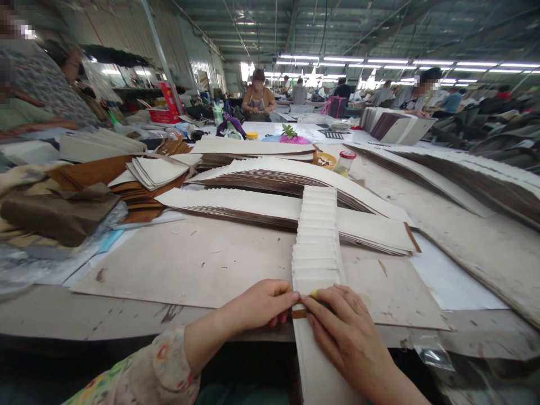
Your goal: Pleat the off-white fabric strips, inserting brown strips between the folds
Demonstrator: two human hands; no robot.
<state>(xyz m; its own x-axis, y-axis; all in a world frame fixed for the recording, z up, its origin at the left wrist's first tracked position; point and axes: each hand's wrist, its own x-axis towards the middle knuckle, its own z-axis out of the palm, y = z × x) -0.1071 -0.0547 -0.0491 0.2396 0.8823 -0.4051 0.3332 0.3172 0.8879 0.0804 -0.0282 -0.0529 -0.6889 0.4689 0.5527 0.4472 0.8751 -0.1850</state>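
My left hand [268, 304] pinches white strip [310, 363] | right hand [348, 326] lies atop, grip unclear | stained bench [126, 318] | metal roof [261, 31], lit tubes [343, 59]

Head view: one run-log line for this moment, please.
left hand: touching white strip by brown band | right hand: laid over same strip | beyond: fanned strip stack, red-lidded jar

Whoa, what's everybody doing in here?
Someone is working on a pale strip at the table's near edge. Their left hand is at its side, by a small brown band, and their right hand rests on top. Beyond the hands, overlapping pale pieces run in a line across a fanned stack. Farther back, other people are at tables too.
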